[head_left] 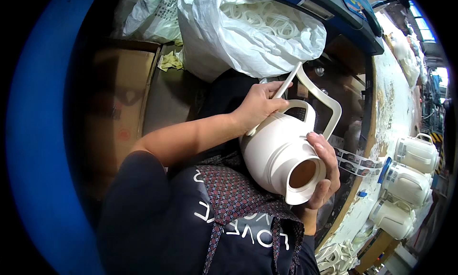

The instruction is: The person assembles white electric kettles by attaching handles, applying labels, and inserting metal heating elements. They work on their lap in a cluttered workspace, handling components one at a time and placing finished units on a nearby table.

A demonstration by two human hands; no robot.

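A cream plastic jug lies tilted across my lap, its round mouth and spout turned down to the right. A small loop handle stands on its upper side. My right hand curls around the neck beside the mouth. With its fingers closed, my left hand grips one arm of a bent cream carrying handle, whose other arm reaches toward the jug's neck. That handle straddles the jug; whether its ends are fastened cannot be seen. Brown shows inside the mouth.
A white sack full of pale plastic rings stands ahead. Cardboard boxes are on the left. On the worn white bench at right are a strip of labels, several similar jugs and a pile of cream handles.
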